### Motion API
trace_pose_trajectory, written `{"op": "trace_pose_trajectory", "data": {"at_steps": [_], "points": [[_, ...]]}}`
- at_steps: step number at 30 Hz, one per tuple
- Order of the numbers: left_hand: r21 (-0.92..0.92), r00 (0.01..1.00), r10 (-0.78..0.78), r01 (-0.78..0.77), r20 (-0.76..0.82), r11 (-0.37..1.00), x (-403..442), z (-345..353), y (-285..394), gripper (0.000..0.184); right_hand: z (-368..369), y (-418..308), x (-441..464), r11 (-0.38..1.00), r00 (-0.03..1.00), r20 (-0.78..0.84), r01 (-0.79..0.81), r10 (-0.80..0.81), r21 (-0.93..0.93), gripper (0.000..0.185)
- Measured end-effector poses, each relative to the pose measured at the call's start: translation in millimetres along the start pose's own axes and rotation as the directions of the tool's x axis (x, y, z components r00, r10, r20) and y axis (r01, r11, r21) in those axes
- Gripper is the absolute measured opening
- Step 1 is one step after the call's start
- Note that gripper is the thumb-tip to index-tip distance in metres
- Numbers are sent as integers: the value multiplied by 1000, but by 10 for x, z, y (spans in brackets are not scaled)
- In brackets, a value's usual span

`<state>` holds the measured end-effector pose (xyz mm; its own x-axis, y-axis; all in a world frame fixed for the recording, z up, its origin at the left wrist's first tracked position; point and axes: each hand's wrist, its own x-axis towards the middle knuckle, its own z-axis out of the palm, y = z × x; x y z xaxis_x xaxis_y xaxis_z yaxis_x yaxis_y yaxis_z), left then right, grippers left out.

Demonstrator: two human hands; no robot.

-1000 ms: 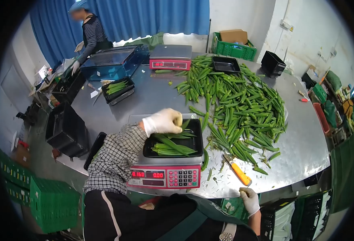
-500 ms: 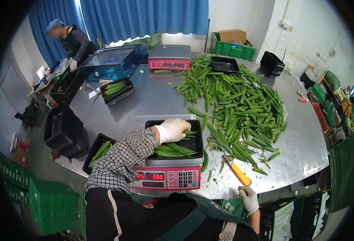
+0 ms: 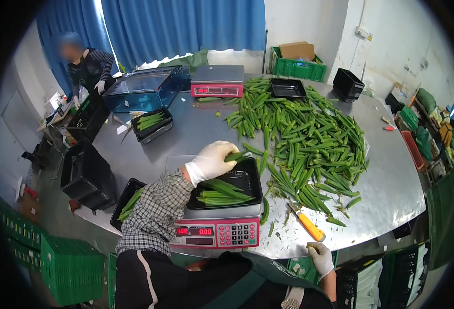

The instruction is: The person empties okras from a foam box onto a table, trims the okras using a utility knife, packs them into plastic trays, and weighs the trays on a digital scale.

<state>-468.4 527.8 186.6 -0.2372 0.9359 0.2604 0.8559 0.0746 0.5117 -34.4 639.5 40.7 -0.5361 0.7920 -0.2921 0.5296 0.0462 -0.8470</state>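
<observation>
The okra pods [image 3: 235,155] under handling are in the left grip [image 3: 211,160], which is clenched on them above the upper edge of a black tray [image 3: 248,174]. A bundle of pods [image 3: 221,195] lies inside that tray, which rests on a red scale [image 3: 241,235] at the near edge of the counter [image 3: 397,180].

Compared with half a second ago, the left grip has risen from inside the tray and shifted left, with pods lifted. The visible end digits on the scale's left display have changed from 25 to 120. The co-worker [image 3: 89,68] has straightened and turned more toward the counter.

The right grip [image 3: 321,259] is curled at the counter's edge, near one orange-handled knife [image 3: 309,226]; whether it holds anything cannot be determined.

The checked sleeve [image 3: 155,208] obstructs the leading digits and partly covers a second tray of pods [image 3: 118,208]. A large heap of okra [image 3: 304,139], too dense to count, lies right of the scale, with one shallow tray [image 3: 288,89] on top.

Also counted: one further scale [image 3: 216,88], one blue box [image 3: 140,93], one pod-bearing tray [image 3: 157,136] beside it, two groups of stacked black containers [image 3: 85,175] and one green crate [image 3: 295,70] behind.
</observation>
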Motion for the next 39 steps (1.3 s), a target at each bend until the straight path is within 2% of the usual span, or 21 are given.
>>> {"op": "trace_pose_trajectory", "data": {"at_steps": [2,4,7,8,10,11,12,13,14,16,17,20,21,22,23,26,28,33,36,38,39], "points": [[-370,987,-163,149,-8,917,-54,-222,306,26,3,-111,32,995,996,1,93,-93,-31,26],[-522,994,-84,38,-64,852,-101,-279,593,26,31,-565,9,969,970,-21,243,-244,-49,30],[-824,998,-23,62,59,563,-197,121,1188,26,137,-1184,-20,868,888,66,427,-456,254,56],[-877,991,-9,124,135,464,-262,332,1407,28,207,-1318,-68,820,856,99,444,-507,361,64],[-810,991,64,60,120,583,-349,841,1690,32,376,-1501,-168,699,853,107,340,-511,629,69],[-824,996,63,11,56,567,-371,1135,1716,35,391,-1402,-190,725,941,159,115,-298,679,63],[-834,998,61,-40,-7,550,-387,1358,1731,39,388,-1043,-55,729,917,167,167,-362,664,55],[-872,978,57,152,200,464,-400,1419,1799,48,357,-931,-114,689,932,107,175,-346,703,52],[-774,975,141,47,174,632,-420,1491,1797,57,296,-833,-175,652,944,51,185,-325,735,48],[-533,969,233,-154,84,832,-506,1641,1778,61,43,-534,-406,718,997,48,6,-55,696,40],[-559,965,217,-101,146,823,-511,1633,1741,64,-78,-263,-484,762,999,-41,20,9,647,39],[-687,921,113,192,373,701,-510,1686,1644,44,-452,664,-642,807,953,-225,-32,203,590,40],[-691,914,107,215,390,690,-523,1730,1617,41,-545,1074,-670,986,894,-420,-163,155,16,44],[-697,909,100,236,405,677,-548,1795,1600,37,-612,1178,-683,772,843,-538,-338,-6,-539,48],[-704,906,92,253,412,663,-547,1860,1599,34,-698,1260,-702,722,815,-554,-278,-172,-634,50],[-744,868,5,423,497,517,-563,1991,1613,32,-847,1119,-310,996,847,-530,-18,-33,-91,43],[-735,833,-81,524,547,429,-549,1996,1682,30,-892,729,51,926,869,-441,51,-226,-374,28],[-763,842,-197,538,501,358,-555,1980,1745,26,-743,167,1223,828,828,-262,360,-496,-430,22],[-746,847,-264,532,462,401,-608,2011,1719,24,-691,-18,1832,742,871,-150,296,-468,-601,26],[-757,852,-289,522,437,393,-588,2048,1755,24,-637,57,2162,669,836,-144,308,-530,-676,23],[-772,850,-299,522,435,363,-566,2090,1763,24,-671,85,2273,669,877,-107,274,-469,-691,22]]}}
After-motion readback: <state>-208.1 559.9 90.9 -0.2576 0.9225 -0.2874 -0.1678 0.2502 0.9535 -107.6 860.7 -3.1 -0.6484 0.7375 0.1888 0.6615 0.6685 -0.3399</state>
